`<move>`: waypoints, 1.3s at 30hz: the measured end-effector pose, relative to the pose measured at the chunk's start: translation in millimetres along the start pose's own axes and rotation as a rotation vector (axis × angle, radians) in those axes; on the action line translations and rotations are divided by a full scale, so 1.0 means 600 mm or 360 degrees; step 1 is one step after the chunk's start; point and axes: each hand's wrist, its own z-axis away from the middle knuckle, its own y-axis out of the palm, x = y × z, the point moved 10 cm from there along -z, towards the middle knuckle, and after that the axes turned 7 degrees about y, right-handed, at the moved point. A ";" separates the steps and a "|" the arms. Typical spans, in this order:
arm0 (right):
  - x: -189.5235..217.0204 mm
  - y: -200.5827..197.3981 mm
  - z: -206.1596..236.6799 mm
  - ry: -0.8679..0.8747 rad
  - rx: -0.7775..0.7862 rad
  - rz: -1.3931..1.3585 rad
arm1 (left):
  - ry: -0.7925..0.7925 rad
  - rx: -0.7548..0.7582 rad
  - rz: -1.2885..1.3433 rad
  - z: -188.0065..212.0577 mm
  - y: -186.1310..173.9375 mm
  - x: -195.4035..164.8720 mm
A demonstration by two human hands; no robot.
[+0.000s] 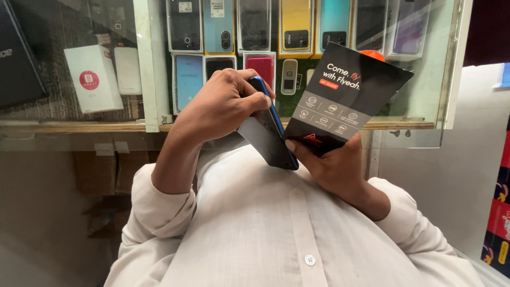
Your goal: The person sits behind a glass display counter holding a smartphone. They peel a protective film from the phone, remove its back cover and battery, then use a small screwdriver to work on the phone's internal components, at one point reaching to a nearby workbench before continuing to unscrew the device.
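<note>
Phone (271, 139), one blue-edged handset, is sitting tilted between my two hands, above the white shirt (276, 223). I am counting one glass display case (154, 64) behind it, holding roughly a dozen boxed and loose phones in rows. One white box with a red round mark (93, 78) is standing on the left shelf. One dark card with orange and white print (345, 98) is resting in my right hand (334, 167), fingers clamped on its lower edge and on the phone's bottom end. My left hand (220, 103) is arching over, fingers curled tight on the phone's upper edge.
</note>
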 end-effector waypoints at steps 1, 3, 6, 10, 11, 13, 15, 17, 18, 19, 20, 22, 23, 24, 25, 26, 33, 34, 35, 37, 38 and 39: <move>0.000 0.001 0.000 -0.0009 0.0003 -0.0010 | -0.0041 0.0001 -0.0008 0.001 0.001 0.006; -0.007 0.003 0.003 0.0029 0.0045 -0.0079 | -0.0094 -0.0001 -0.0003 0.003 0.002 0.015; -0.023 0.006 0.009 0.0099 0.0093 -0.0188 | 0.0011 -0.0036 0.0026 0.001 -0.001 0.013; -0.072 0.016 0.020 0.0459 0.0195 -0.0323 | -0.0127 -0.0007 -0.0021 0.000 0.010 0.033; -0.080 0.019 0.024 0.0534 0.0204 -0.0399 | -0.0312 0.0035 -0.0055 0.002 0.015 0.051; -0.096 0.018 0.030 0.0662 0.0179 -0.0531 | -0.0168 0.0046 -0.0078 -0.003 0.015 0.034; -0.096 0.017 0.031 0.0640 0.0184 -0.0455 | -0.0134 0.0056 -0.0080 -0.004 0.014 0.028; -0.091 0.018 0.032 0.0596 0.0206 -0.0455 | -0.0253 0.0062 -0.0056 0.004 0.014 0.038; -0.086 0.018 0.031 0.0553 0.0216 -0.0479 | -0.0185 0.0070 -0.0036 0.004 0.016 0.031; -0.081 0.015 0.030 0.0505 0.0221 -0.0498 | -0.0109 0.0079 -0.0017 0.002 0.018 0.023; -0.061 0.005 0.027 0.0309 0.0191 -0.0490 | -0.0026 0.0088 0.0004 -0.002 0.021 0.014; -0.019 -0.008 0.031 -0.0079 0.0154 -0.0467 | -0.0150 0.0118 0.0036 -0.005 0.029 0.028; -0.037 -0.003 0.030 0.0122 0.0194 -0.0524 | -0.0224 0.0128 0.0049 -0.003 0.031 0.036; -0.055 0.004 0.033 0.0325 0.0239 -0.0583 | -0.0232 0.0128 0.0098 -0.002 0.035 0.036; -0.073 0.012 0.037 0.0521 0.0288 -0.0646 | -0.0239 0.0125 0.0144 -0.003 0.038 0.036; -0.072 0.010 0.037 0.0517 0.0289 -0.0644 | -0.0247 0.0120 0.0190 -0.005 0.039 0.036; -0.087 0.005 0.056 0.0704 0.0339 -0.0705 | -0.0416 0.0102 0.0146 0.003 0.045 0.051; -0.094 0.006 0.058 0.0782 0.0352 -0.0736 | -0.0428 0.0097 0.0154 0.005 0.044 0.054; -0.092 0.006 0.057 0.0763 0.0352 -0.0723 | -0.0440 0.0091 0.0160 0.008 0.041 0.057; -0.091 0.004 0.052 0.0732 0.0342 -0.0690 | -0.0367 0.0054 0.0161 -0.001 0.037 0.056; -0.089 0.004 0.052 0.0712 0.0327 -0.0687 | -0.0340 0.0042 0.0163 -0.001 0.036 0.058; -0.087 0.004 0.052 0.0690 0.0309 -0.0684 | -0.0319 0.0045 0.0148 0.001 0.036 0.059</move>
